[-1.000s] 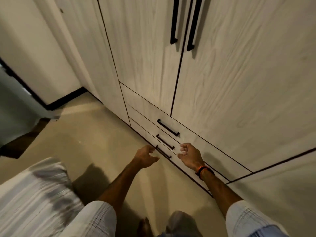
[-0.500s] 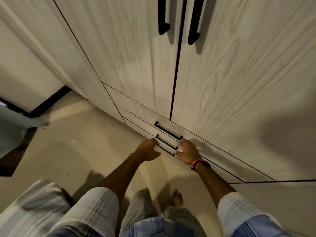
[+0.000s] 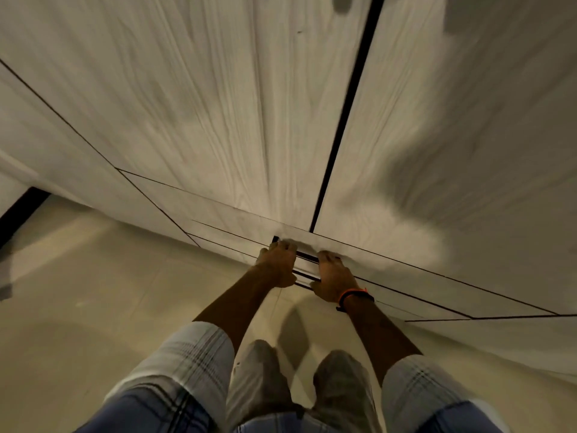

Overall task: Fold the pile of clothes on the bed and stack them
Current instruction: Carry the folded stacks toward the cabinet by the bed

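Note:
No clothes and no bed are in view. I face a pale wood-grain wardrobe [image 3: 218,104] with three low drawers. My left hand [image 3: 276,265] and my right hand [image 3: 332,276], which has an orange and black band at the wrist, sit side by side on the black bar handle [image 3: 307,257] of the top drawer [image 3: 231,218]. The fingers of both hands curl over the bar. The drawer front lies flush with the wardrobe. Two more dark handles [image 3: 304,278] show below, between my hands. The picture is blurred by motion.
Tall wardrobe doors meet at a dark vertical gap [image 3: 346,114] above the drawers. Beige floor tiles [image 3: 93,292] spread to the left and under my legs [image 3: 259,379]. A black skirting strip [image 3: 18,210] runs along the wall at the far left.
I have stepped closer to the wardrobe and bent lower. Both hands moved up from near the lower handles onto the top drawer's handle. The striped bedding at the lower left has left the view.

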A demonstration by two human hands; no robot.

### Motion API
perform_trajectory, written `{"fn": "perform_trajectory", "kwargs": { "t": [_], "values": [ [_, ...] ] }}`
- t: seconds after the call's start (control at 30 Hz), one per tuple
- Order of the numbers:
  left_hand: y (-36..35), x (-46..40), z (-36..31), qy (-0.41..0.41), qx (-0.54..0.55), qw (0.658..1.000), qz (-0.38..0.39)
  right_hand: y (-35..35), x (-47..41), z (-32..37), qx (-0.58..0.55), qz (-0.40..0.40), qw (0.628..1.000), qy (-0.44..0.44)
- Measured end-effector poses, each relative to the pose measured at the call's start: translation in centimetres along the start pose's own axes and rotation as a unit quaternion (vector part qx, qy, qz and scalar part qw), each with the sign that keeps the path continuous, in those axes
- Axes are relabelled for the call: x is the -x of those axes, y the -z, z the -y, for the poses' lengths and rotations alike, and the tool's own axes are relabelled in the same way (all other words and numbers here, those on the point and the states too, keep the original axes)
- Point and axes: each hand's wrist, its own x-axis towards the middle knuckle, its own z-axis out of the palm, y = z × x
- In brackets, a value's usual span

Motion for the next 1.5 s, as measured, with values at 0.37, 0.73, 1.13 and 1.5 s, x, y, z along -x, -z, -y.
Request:
{"fn": "perform_trajectory", "kwargs": {
  "t": [0.37,0.73,1.13,1.5],
  "values": [
    [-1.7,-2.6,1.2,-0.037,-0.056,0.997,0.026,-2.1,-1.5,0.5,0.022,0.000,0.999,-0.027],
    [-2.9,-1.5,1.5,-0.018,-0.068,0.996,0.051,-3.7,0.4,1.3,0.052,0.004,0.998,-0.017],
    [-3.2,-0.5,1.5,-0.011,-0.054,0.996,0.072,-4.4,1.0,1.7,0.045,0.029,0.998,-0.024],
    [-2.0,4.7,0.6,0.000,-0.002,0.999,0.035,-3.7,6.5,2.6,0.052,0.070,0.996,-0.014]
  ]
}}
